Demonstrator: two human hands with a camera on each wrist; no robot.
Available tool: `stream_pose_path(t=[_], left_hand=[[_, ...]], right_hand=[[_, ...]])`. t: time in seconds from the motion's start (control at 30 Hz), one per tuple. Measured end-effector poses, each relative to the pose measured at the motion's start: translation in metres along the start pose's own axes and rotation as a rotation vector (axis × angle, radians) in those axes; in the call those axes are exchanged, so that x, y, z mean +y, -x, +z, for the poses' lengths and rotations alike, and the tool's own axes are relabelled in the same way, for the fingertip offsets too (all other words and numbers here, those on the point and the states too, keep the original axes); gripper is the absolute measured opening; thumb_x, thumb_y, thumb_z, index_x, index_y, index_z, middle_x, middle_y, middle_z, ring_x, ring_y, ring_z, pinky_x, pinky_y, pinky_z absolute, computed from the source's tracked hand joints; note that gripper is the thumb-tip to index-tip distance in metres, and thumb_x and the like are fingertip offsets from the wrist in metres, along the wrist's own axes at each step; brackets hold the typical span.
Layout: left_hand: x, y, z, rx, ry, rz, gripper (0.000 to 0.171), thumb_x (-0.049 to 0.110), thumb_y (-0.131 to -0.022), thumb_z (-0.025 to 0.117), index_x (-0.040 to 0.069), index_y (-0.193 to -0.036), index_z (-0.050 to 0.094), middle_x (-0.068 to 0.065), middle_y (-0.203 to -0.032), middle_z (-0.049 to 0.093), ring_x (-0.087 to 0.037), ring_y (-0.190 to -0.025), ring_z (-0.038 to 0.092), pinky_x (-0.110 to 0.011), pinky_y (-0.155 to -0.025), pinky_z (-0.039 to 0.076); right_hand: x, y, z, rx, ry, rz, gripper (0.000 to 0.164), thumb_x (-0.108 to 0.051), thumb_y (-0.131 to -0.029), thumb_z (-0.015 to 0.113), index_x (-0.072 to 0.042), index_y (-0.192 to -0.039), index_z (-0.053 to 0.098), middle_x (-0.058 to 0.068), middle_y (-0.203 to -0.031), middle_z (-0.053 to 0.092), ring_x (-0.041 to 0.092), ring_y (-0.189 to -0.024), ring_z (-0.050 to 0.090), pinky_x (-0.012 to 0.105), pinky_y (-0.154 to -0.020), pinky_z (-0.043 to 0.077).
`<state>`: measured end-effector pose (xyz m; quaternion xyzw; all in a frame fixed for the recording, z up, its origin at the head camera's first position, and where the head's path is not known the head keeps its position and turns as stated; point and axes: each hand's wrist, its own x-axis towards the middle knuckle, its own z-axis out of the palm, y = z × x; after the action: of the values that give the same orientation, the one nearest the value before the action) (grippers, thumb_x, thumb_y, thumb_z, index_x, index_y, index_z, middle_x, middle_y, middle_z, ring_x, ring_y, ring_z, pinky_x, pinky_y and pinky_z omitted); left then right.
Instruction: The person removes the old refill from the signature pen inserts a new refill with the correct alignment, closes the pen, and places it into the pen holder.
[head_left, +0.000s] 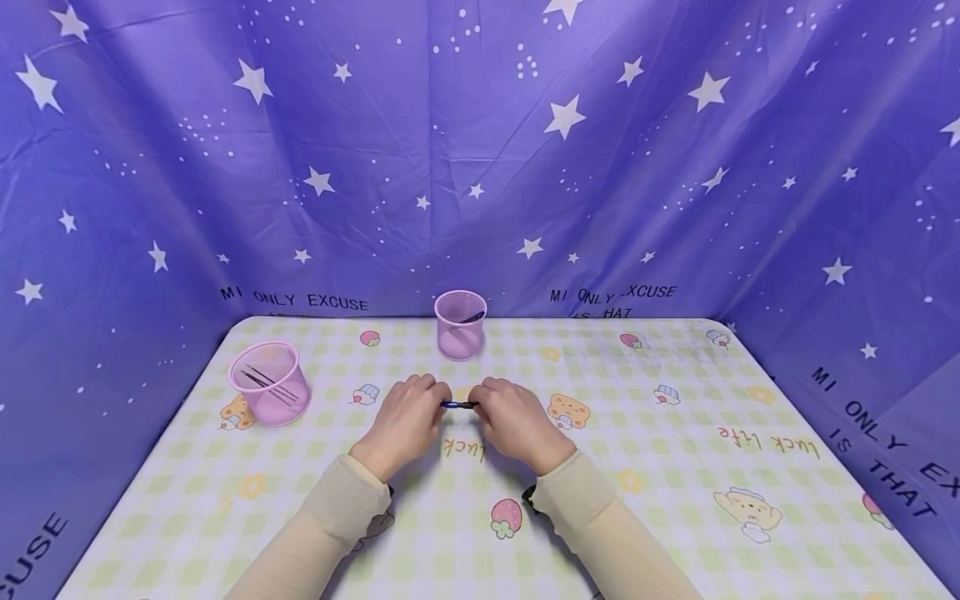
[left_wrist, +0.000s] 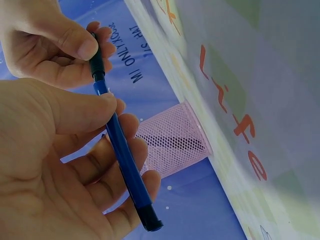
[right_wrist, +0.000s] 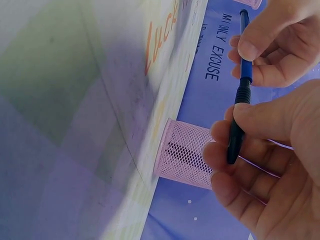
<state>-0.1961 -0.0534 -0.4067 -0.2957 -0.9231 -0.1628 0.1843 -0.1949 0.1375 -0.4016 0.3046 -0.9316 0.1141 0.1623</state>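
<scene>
Both hands hold one slim pen (head_left: pixel 459 405) above the middle of the table. In the left wrist view, my left hand (left_wrist: pixel 65 155) grips the pen's blue barrel (left_wrist: pixel 125 155) between thumb and fingers. My right hand (right_wrist: pixel 280 135) pinches the pen's dark, ribbed front part (right_wrist: pixel 241 95) in the right wrist view. Blue and dark sections stay joined in one line, and a short stretch shows between the hands. Straight beyond the hands stands a pink mesh pen cup (head_left: pixel 459 337) with a dark pen-like item inside.
Another pink mesh cup (head_left: pixel 272 400), holding thin dark sticks, stands to the left of my left hand. A checked cloth with printed cartoons covers the table (head_left: pixel 675 517). Purple star-printed curtains (head_left: pixel 480 125) rise behind its far edge and along both sides.
</scene>
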Motion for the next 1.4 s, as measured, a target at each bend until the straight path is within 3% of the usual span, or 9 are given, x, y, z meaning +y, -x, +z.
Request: stream_pose_path(t=[1.4], left_hand=[[-0.0011, -0.0007, -0.0019, -0.037, -0.002, -0.024, 0.011, 0.004, -0.08, 0.071, 0.011, -0.086, 0.065, 0.0, -0.078, 0.056, -0.02, -0.072, 0.053, -0.033, -0.063, 0.039]], right_hand=[[0.0016, 0.0002, 0.0022, 0.011, 0.006, 0.006, 0.009, -0.006, -0.083, 0.067, -0.012, -0.089, 0.067, -0.003, -0.077, 0.057, 0.015, -0.072, 0.058, 0.032, -0.065, 0.048]])
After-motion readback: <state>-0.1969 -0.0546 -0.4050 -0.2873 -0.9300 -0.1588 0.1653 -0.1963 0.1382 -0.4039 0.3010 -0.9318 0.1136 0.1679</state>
